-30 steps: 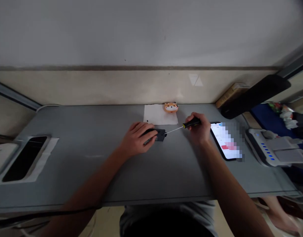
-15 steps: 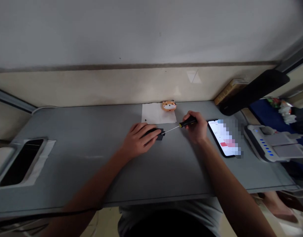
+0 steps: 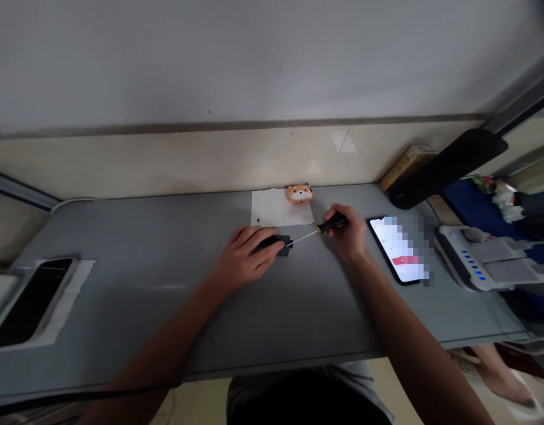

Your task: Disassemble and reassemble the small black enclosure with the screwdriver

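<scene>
My right hand (image 3: pixel 349 231) is wrapped round the black-and-yellow handle of a screwdriver (image 3: pixel 331 224). Its thin shaft slants down to the left, and the tip meets the right part of a small dark block-shaped object (image 3: pixel 283 245). My left hand (image 3: pixel 249 255) is closed over that dark object and pins it to the grey table. The fingers cover most of it, so its kind cannot be told. Behind the hands, a white paper sheet (image 3: pixel 272 208) bears a tiny black piece (image 3: pixel 258 220) and an orange animal-faced case (image 3: pixel 300 193).
A lit phone (image 3: pixel 396 251) lies right of my right hand, beside a white power strip (image 3: pixel 475 260) with plugs. A long black object (image 3: pixel 449 168) leans by a box (image 3: pixel 407 166) at the back right. At far left, a dark phone (image 3: pixel 35 301) rests on paper.
The camera view has shifted slightly. Both hands keep their grips, and the screwdriver tip stays at the dark object with its shaft at much the same slant.
</scene>
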`<state>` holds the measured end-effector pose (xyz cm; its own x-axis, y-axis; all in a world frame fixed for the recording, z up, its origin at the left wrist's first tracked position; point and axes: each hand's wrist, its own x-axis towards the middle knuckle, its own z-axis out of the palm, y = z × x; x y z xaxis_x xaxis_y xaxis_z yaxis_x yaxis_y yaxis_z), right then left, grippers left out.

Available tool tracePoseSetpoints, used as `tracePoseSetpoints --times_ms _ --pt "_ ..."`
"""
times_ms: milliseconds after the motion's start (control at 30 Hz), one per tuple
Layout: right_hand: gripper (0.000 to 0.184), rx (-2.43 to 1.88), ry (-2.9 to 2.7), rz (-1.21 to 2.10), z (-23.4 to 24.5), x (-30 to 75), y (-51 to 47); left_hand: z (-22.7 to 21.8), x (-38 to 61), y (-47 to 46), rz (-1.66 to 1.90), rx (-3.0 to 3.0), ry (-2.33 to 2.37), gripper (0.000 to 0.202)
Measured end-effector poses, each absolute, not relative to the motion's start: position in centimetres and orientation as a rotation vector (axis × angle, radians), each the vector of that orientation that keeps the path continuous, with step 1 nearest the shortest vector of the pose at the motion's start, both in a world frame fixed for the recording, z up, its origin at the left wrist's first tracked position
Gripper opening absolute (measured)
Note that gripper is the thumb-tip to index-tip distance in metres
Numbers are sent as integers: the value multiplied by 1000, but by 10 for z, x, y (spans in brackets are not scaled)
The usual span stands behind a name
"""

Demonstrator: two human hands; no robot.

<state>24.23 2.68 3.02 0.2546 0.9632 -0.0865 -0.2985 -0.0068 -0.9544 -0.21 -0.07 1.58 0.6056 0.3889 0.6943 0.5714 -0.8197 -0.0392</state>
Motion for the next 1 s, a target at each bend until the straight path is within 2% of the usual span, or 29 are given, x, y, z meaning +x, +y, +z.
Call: tracePoseSetpoints --times_ms 300,1000 --pt "21 -1117 -721 1156 35 242 27 20 1 -3 -1048 -2577 -815 16" --pt "24 -1117 -777 1156 33 243 27 16 0 -3 -1067 -2629 -877 27"
